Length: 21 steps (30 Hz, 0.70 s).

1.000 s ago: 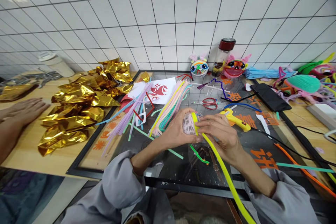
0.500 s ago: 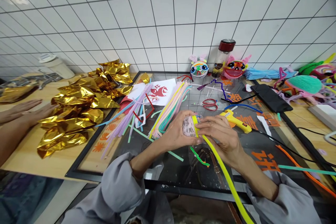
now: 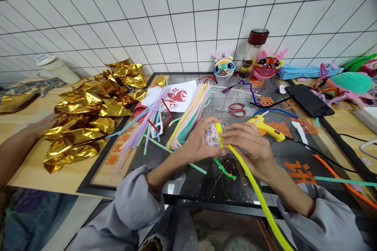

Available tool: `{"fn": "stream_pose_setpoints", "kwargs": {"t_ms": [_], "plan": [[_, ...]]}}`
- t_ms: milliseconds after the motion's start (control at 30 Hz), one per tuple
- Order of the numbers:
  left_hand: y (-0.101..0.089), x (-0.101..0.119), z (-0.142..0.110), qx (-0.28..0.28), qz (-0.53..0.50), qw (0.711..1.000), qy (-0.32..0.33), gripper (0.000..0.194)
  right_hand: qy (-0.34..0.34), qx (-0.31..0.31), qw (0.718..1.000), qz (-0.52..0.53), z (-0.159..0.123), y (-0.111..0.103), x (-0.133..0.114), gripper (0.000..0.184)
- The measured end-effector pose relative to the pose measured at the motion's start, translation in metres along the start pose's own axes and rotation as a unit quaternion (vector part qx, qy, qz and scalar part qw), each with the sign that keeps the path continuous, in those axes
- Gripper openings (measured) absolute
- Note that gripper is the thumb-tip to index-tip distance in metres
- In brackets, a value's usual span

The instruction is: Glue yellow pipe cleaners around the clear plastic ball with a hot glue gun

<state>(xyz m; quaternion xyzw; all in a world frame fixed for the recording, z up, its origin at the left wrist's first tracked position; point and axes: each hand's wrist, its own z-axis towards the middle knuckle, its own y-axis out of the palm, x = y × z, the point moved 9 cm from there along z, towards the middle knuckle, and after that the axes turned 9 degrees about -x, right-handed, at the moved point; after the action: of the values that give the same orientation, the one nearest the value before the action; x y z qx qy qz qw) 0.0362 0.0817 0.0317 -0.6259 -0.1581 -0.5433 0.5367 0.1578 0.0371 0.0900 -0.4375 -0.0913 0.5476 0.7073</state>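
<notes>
Since the earlier frames, a co-worker's hand (image 3: 47, 122) has slid up against the crumpled gold foil (image 3: 84, 104), well to the left of the wearer's hands, whose hold looks the same; the view has also shifted a little. Just beyond the right hand (image 3: 251, 141) lies a yellow glue gun (image 3: 269, 128), with red-handled scissors (image 3: 237, 110) farther out; a bundle of pastel strips (image 3: 194, 111) lies just past the left hand (image 3: 196, 141), and loose lilac strips (image 3: 144, 125) to its left; a green scrap (image 3: 224, 168) lies on the nearer side, below the hands.

The left hand curls around a small clear container (image 3: 211, 136), thumb and fingers closed on it; the right hand's fingers are bent together, pressing the yellow band (image 3: 219, 133) around it and pinching the yellow strip (image 3: 255, 184); whether band and strip join is hidden.

The container sits between the hands, its axis roughly side to side; the strip runs from the right fingers towards the wearer, slanting rightward.
</notes>
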Motion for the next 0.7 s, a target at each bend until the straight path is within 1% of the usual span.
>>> {"fn": "stream_pose_setpoints", "kwargs": {"t_ms": [100, 300, 467, 700], "plan": [[0.0004, -0.0001, -0.0001, -0.002, 0.003, 1.000, -0.003, 0.078, -0.004, 0.002, 1.000, -0.001, 0.0002, -0.0009, -0.0008, 0.016], [-0.0005, 0.0012, 0.0000, 0.001, 0.019, 1.000, 0.022, 0.076, -0.008, 0.001, 1.000, 0.009, -0.0010, 0.0000, 0.0006, 0.017], [-0.0005, 0.0007, -0.0003, 0.002, 0.011, 0.999, 0.034, 0.074, -0.005, 0.002, 1.000, 0.017, -0.0007, -0.0002, 0.0007, 0.017], [-0.0001, 0.0006, -0.0008, -0.001, 0.008, 1.000, 0.023, 0.074, 0.004, 0.001, 1.000, 0.013, 0.0003, -0.0008, 0.0008, 0.014]]}}
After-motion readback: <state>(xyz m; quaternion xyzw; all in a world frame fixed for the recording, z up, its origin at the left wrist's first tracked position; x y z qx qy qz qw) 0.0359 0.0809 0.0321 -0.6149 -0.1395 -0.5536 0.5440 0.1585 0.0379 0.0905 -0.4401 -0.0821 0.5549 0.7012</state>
